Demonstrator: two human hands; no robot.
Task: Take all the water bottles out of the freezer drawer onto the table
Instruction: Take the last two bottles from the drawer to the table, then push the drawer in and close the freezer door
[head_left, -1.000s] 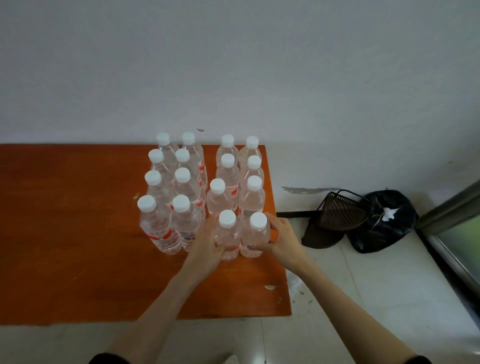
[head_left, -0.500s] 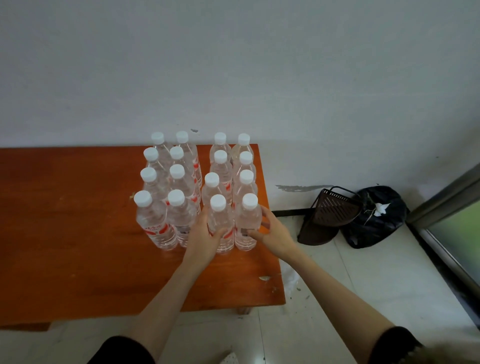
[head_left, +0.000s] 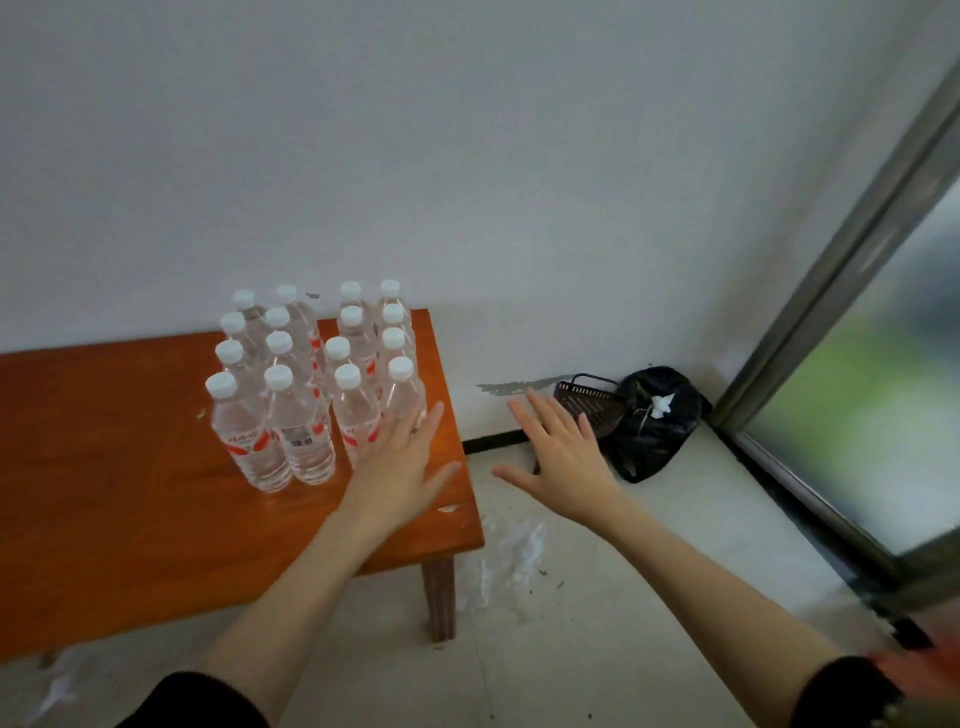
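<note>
I see the water bottles (head_left: 311, 384) standing upright in a tight group on the right part of the orange table (head_left: 130, 493), sixteen white caps as far as I can count. My left hand (head_left: 402, 467) is flat with spread fingers and holds nothing; it is over the table's right edge, just beside the nearest bottle (head_left: 402, 400) at the front right. If the fingertips touch that bottle, I cannot tell. My right hand (head_left: 563, 452) is also spread and empty, out past the table over the floor.

The freezer drawer is not in view, so I cannot say how many bottles remain there.

The risks, as I judge them:
- The front right bottle stands near the table's edge. A brush from my left hand could push it off.
- The bottles are packed close, so one that tips may knock down its neighbours.
- Little free room remains on this right side. More bottles are safer on the wide bare part at the left.
- If the bottles are wet from the freezer, they may slip in the grip.
</note>
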